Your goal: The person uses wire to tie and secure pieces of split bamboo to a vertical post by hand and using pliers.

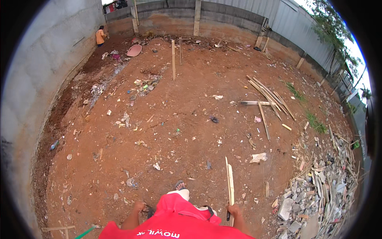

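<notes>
At the near edge, below the person's red shirt (179, 217), the right grip (234, 209) is closed around a pair of pale wooden slats (230, 184). They lie within its fingers near their lower part, with most of their length running forward beyond the hand over the red soil (191, 147), and a short piece showing behind it. A dark object, too small to identify, sits against the same hand. The left grip (139, 205) is beside the opposite hip, well apart from the slats; its fingers look curled, but whether they hold anything I cannot tell. One sandaled foot (180, 185) is just ahead of the shirt.

To the right lies a rubble heap (294, 209). Farther out, loose planks (266, 92) cross one another, and a wooden stake (173, 59) stands upright. Beyond, near the concrete wall (175, 22), are a pink basin (134, 50) and a person in orange (100, 36).
</notes>
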The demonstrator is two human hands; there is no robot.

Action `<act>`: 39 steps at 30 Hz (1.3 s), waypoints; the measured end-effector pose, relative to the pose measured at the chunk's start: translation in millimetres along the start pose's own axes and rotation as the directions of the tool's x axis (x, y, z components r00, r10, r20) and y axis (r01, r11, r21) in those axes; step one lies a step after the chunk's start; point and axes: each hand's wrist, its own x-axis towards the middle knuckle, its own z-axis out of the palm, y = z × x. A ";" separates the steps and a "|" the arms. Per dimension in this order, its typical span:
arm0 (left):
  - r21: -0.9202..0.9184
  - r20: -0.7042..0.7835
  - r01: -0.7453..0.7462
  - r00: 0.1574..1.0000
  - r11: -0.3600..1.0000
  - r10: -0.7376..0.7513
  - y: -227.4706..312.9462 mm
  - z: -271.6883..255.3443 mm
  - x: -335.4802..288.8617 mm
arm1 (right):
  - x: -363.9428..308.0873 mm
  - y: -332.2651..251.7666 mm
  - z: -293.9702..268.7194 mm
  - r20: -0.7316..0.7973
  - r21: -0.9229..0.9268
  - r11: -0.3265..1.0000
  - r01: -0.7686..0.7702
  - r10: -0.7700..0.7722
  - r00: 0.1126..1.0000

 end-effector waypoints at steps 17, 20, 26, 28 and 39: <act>0.215 -0.360 -0.195 0.895 0.957 0.264 430.2 -281.1 212.5 | 196.5 -207.0 -89.2 0.086 0.191 0.967 -0.171 0.157 0.984; 0.168 -0.122 -0.045 0.990 0.985 0.066 460.1 -255.1 219.7 | 248.0 -230.4 -133.1 0.117 0.081 0.980 -0.179 0.170 0.979; 0.118 -0.107 0.038 0.994 0.992 -0.026 470.8 -207.0 248.8 | 372.7 -314.5 -266.4 0.053 -0.217 0.976 -0.036 0.049 0.997; -0.010 -0.001 0.174 0.985 0.985 -0.174 492.9 -193.1 257.3 | 434.3 -360.3 -337.6 -0.070 -0.264 0.964 0.015 -0.035 0.997; -0.234 0.032 0.300 0.953 0.925 -0.302 574.7 -232.0 413.0 | 580.9 -652.4 -456.0 -0.221 0.203 0.939 0.279 -0.233 0.947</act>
